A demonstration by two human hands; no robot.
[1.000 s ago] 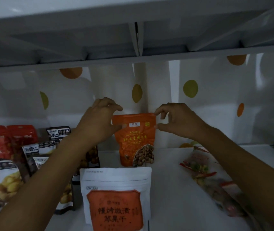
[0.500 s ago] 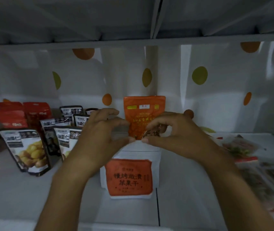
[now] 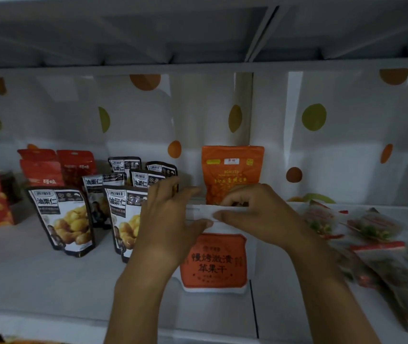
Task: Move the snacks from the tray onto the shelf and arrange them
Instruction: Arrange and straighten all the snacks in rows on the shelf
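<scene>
Fig.: my left hand (image 3: 170, 219) and right hand (image 3: 255, 214) both pinch the top seal of the white pouch (image 3: 216, 261) w/ orange label, thumbs in front, fingers behind, one hand per corner so the bag stands square and upright on the shelf (image 3: 36, 281). It sits in front of the orange nut pouch (image 3: 232, 170), which leans at the dotted back wall (image 3: 334, 150); taller bag behind, so both labels read. Chestnut bags (image 3: 66, 219) stand in rows to the left, red bags (image 3: 56, 167) behind them. Clear veg packs (image 3: 371, 232) lie flat at right, prob. still to sort. Tray not in view.
</scene>
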